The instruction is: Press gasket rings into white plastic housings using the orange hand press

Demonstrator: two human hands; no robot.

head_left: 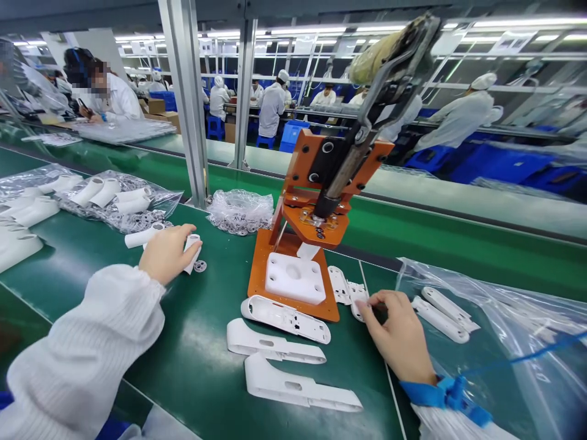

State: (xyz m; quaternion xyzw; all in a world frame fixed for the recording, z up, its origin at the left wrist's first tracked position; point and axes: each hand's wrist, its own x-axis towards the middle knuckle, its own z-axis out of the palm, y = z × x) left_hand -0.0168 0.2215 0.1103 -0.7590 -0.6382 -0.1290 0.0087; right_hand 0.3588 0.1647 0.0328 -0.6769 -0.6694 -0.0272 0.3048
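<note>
My left hand (pixel 167 252) is closed round a white plastic piece (pixel 192 250) on the green table, beside a small metal washer (pixel 200 266) and a white tube (pixel 142 236). My right hand (pixel 398 333) pinches a small white plastic part (pixel 358 299) lying right of the orange press. The orange hand press (pixel 316 201) stands between my hands, with a white nest block (pixel 295 278) on its base. In front of the press lie three long white housing shells (pixel 285 318), side by side.
A plastic bag of white tubes and washers (pixel 119 201) lies at the left. A small bag of washers (pixel 241 211) sits behind the press. A clear bag with white shells (pixel 447 311) is at the right. People in white coats work at benches beyond the green conveyor (pixel 413 232).
</note>
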